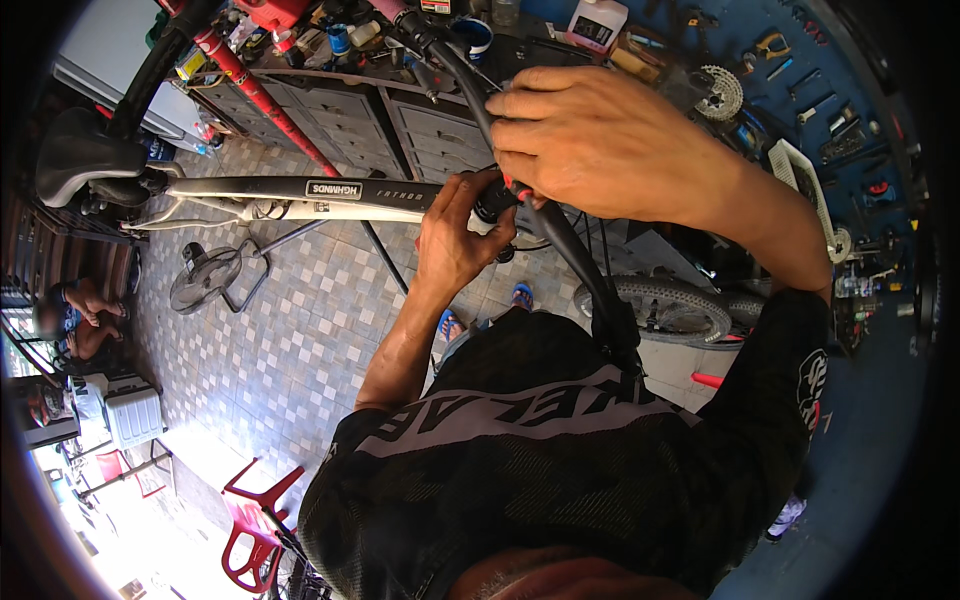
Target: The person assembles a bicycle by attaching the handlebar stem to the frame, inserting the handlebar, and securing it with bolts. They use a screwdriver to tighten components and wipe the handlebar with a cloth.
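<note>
A bicycle frame [300, 188] with a black and off-white tube runs from the saddle [85, 160] at left to the middle. At its front end, my left hand [455, 235] is closed around the black stem area [494, 200], thumb on the near side and fingers on the far side. My right hand [590, 140] lies over the black handlebar [572, 245] beside the stem, its fingers bent across the bar. A small red part [518, 188] shows beneath that hand. The right palm and fingertips hide what lies under them.
A grey drawer cabinet [335, 120] with a cluttered top stands beyond the bicycle. Tools hang on the blue wall [745, 30] at right. Bicycle wheels [660, 310] lean at right. A fan [205, 275], red chair [255, 525] and seated person [85, 310] are at left.
</note>
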